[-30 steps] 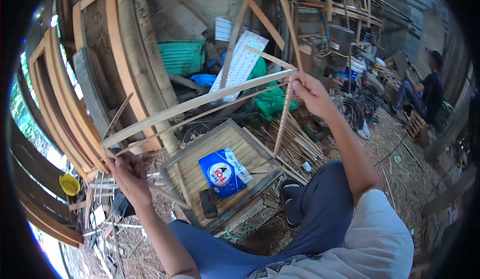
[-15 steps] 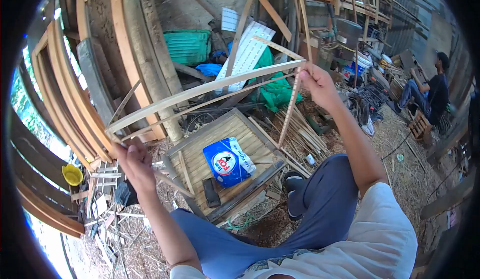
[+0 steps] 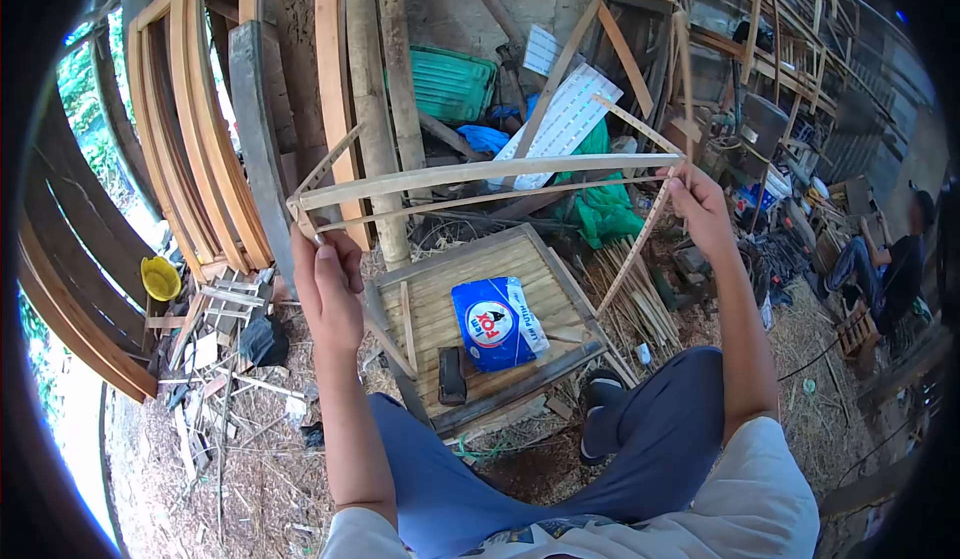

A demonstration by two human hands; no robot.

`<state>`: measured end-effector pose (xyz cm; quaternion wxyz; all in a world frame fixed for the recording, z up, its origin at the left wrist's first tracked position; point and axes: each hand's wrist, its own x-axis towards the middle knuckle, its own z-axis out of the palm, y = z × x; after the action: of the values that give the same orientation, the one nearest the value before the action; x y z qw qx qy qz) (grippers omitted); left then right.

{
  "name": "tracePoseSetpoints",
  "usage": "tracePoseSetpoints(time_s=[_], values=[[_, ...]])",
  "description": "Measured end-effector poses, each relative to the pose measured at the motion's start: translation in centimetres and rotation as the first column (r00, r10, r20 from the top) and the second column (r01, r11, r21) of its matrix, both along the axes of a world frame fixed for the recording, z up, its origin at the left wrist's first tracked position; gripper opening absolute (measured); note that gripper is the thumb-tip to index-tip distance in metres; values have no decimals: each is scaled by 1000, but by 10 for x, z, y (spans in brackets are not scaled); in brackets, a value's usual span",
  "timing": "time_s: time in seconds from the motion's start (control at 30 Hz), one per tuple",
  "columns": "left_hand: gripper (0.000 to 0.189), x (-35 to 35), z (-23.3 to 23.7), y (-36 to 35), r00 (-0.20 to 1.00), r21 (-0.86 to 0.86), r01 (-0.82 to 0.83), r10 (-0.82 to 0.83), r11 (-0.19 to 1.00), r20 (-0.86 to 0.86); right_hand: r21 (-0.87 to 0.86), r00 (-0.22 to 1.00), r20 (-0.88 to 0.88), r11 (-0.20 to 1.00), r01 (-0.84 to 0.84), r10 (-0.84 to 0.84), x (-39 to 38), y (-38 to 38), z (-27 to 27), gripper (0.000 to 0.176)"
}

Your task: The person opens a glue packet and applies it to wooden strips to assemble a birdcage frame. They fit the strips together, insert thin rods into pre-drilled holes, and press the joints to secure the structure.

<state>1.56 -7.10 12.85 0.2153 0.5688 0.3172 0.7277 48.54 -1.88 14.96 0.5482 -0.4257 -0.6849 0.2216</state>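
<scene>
A frame of thin wooden strips (image 3: 480,173) hangs in the air between my two hands, its long bars running nearly level. My left hand (image 3: 332,289) is closed around its left corner. At the opposite corner, my right hand (image 3: 703,211) pinches the joint between thumb and fingers. Narrow side strips with rows of small holes (image 3: 636,244) reach away from both corners. Below sits a low slatted wooden panel (image 3: 440,297) with a dark border. On it lie a blue-and-white Fox glue packet (image 3: 488,325), a dark oblong block (image 3: 452,377) and a loose thin strip (image 3: 408,329).
Thin sticks (image 3: 645,294) lie beside the panel. Wooden frames (image 3: 195,119) lean at left near a yellow bowl (image 3: 160,278). A green crate (image 3: 450,84) and a white perforated sheet (image 3: 568,124) stand behind. Another person (image 3: 900,269) sits at far right. Shavings cover the ground.
The wooden frame's left end has come up relative to its right, so the long bars are more level. The view has shifted, moving the surroundings right. Both hands keep their hold.
</scene>
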Motion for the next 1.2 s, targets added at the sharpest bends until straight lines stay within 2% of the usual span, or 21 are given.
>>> tracePoseSetpoints(time_s=[0.03,0.23,0.37,0.4,0.53,0.6,0.63,0.87,0.9,1.0,1.03,1.13,1.17,1.2], values=[[40,2,2,-1,1000,13,-10,10,1000,-4,13,999,29,1000,23,-23,-1,-1,0,22],[23,1,0,0,996,61,4,2,998,-93,-51,974,-225,998,-45,32,6,4,-8,23],[28,0,-7,5,998,66,57,-57,996,3,-18,940,-324,993,-117,105,19,11,-15,20],[31,-4,-9,6,998,88,27,-21,996,-65,-5,928,-347,989,-145,135,21,11,-16,19],[29,-4,-7,5,995,73,-10,17,997,-96,33,875,-437,976,-214,207,30,12,-16,22],[28,-2,-8,5,997,63,-34,38,997,-70,30,883,-428,979,-199,193,33,9,-15,26],[30,-4,-8,6,992,80,-44,53,996,-115,23,882,-427,978,-209,199,36,8,-16,26],[37,-8,-21,8,993,6,95,-94,995,-77,-95,874,-399,936,-339,276,44,8,-30,24],[31,-13,-31,5,991,-14,106,-107,994,-75,-114,876,-395,931,-347,278,41,6,-29,24],[25,-24,-66,-7,990,-108,37,-51,994,-133,-231,926,-287,921,-314,244,35,4,-30,28],[21,-22,-75,-14,995,-138,15,-28,990,-92,-264,937,-270,919,-293,222,31,3,-29,27],[14,-21,-87,-35,954,-169,-159,108,973,-280,-282,948,-237,919,-276,212,30,6,-31,28],[11,-32,-97,-39,949,-245,-163,84,956,-304,-293,945,-257,916,-275,202,29,8,-31,28],[11,-27,-97,-39,911,-115,-223,165,968,-379,-296,949,-247,917,-267,196,26,8,-29,28]])
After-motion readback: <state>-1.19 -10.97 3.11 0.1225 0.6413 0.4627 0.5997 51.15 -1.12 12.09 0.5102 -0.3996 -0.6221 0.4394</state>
